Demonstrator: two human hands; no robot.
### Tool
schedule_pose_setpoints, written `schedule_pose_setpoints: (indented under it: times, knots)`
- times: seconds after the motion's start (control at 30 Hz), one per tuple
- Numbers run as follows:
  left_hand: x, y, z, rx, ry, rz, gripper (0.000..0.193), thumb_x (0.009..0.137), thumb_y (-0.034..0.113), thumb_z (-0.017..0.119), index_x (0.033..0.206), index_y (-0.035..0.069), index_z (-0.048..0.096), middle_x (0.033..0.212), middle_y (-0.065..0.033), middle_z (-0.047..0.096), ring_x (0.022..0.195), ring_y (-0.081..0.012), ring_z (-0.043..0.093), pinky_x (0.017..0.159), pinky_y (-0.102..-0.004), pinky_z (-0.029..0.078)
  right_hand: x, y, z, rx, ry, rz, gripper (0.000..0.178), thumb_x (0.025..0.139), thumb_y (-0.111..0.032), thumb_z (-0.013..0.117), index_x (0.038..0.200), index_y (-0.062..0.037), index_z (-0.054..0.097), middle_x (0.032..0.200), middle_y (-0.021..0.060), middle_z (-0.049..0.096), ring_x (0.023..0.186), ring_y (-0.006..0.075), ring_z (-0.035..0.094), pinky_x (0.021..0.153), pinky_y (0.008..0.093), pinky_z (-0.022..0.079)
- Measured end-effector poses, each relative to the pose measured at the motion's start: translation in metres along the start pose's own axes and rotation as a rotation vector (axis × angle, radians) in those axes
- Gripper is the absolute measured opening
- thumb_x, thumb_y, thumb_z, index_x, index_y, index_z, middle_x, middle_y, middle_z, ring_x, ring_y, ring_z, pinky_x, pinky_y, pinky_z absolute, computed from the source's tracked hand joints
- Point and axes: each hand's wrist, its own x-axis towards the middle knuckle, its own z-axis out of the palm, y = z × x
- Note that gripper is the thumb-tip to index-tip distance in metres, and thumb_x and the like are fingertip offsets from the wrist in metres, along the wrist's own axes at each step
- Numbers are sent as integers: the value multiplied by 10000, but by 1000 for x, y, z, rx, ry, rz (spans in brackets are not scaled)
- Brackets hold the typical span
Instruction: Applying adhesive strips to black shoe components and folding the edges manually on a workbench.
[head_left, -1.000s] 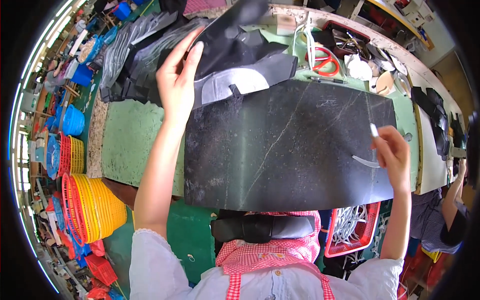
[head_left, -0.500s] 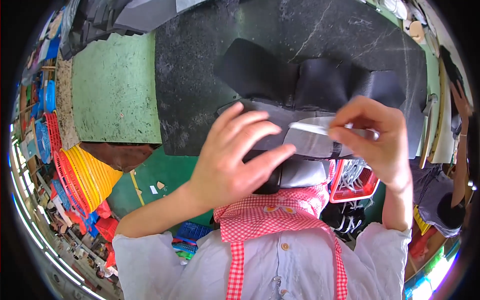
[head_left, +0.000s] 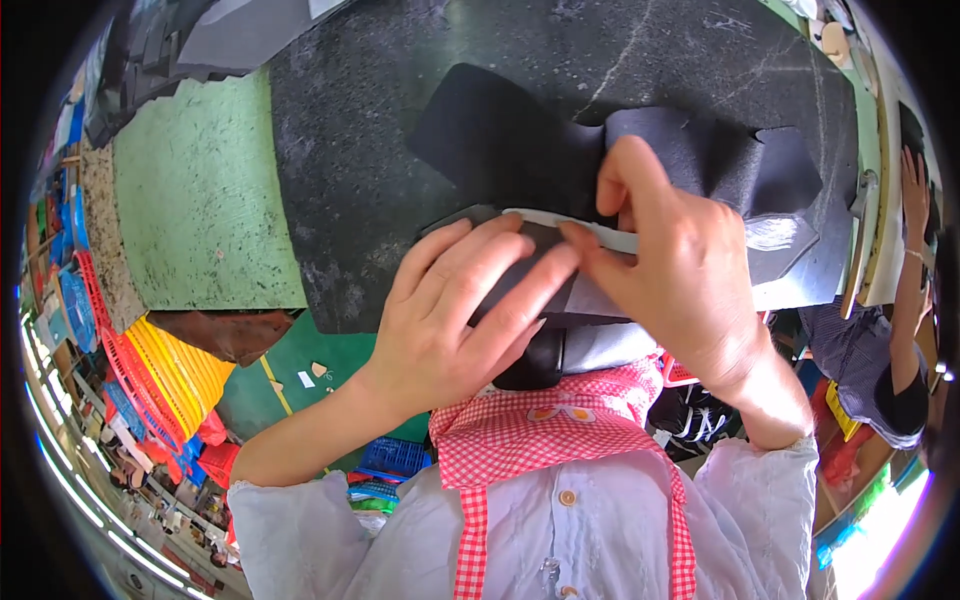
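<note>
A narrow white strip [head_left: 550,218] lies along the upper edge of a dark grey flat piece on the black work board [head_left: 340,200]. My right hand [head_left: 680,260] pinches the strip near its middle between thumb and fingers. Spread over the dark piece, my left hand [head_left: 450,300] has its fingers stretched out, with the fingertips near the strip's left end. Just beyond my hands lies a black panel [head_left: 500,130], joined or overlapping with more black pieces [head_left: 680,150] on the right. My fingers partly cover the dark grey piece.
Dark sheets [head_left: 230,50] are piled at the far left, beside a green tabletop [head_left: 200,190]. Stacked yellow and red baskets [head_left: 175,375] stand at the left. A metal fitting [head_left: 864,190] sits at the board's right edge. Another person's arm [head_left: 913,210] shows at the far right.
My right hand has moved left and laid the white strip along the dark piece's upper edge. The left fingers have come down onto the piece. The view has shifted slightly.
</note>
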Motion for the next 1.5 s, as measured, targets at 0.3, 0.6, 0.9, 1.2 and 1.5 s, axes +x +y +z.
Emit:
schedule_pose_setpoints:
  times: [0.3,0.6,0.9,1.2,1.5]
  knots:
    - [12,6,-4,208,-95,-5,547,821,320,779,1346,172,740,1321,-98,548,1147,-304,534,997,-467,420,-46,57,-64,520,92,432,153,939,-13,752,1079,-10,691,808,-18,684,779,13,618,652,204,462]
    - [73,36,-15,13,-214,-58,528,828,263,782,1320,81,719,1268,-162,580,1176,-358,529,1017,-482,438,-41,80,-55,293,12,413,190,861,-143,836,975,-75,699,838,80,732,757,152,725,649,275,542]
    - [72,54,41,44,-231,169,613,805,251,798,1379,78,671,1442,-80,608,1278,-270,561,1077,-445,471,-73,112,-69,496,266,455,154,912,-3,763,1063,-17,743,859,31,745,799,77,699,754,248,584]
    - [81,47,34,-142,-60,190,414,697,129,912,1052,-8,751,1107,-138,734,1068,-320,742,861,-401,632,-54,113,-78,-55,193,334,321,785,-15,841,1005,-54,610,799,28,595,711,136,582,651,277,486]
    - [123,25,-10,-218,-271,196,439,739,185,889,1155,98,774,1150,-89,696,1122,-310,682,985,-431,534,-23,92,-60,-145,175,-232,940,691,-58,882,1534,-118,473,1345,128,637,1282,362,584,1167,463,423]
